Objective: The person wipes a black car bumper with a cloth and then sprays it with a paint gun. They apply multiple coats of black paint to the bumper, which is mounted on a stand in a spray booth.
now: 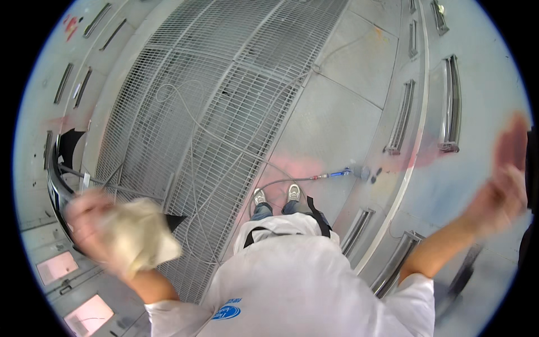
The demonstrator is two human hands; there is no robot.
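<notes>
Lower left of the frame, the left hand (pixel 92 224) clutches a pale cloth (pixel 143 236), best held firmly bunched; the right hand (pixel 497 196), far right, I cannot tell for blur.

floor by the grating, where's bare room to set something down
The grey panel between grating and right-hand wall looks bare just beyond the blue fitting. Crowded: nearer, around the shoes and grey hose; also the grating, where thin hoses loop.

Bright, diffuse light; left hand (pixel 90 226), right hand (pixel 498 197) motion-blurred; strong fisheye bending, black corners.
</notes>
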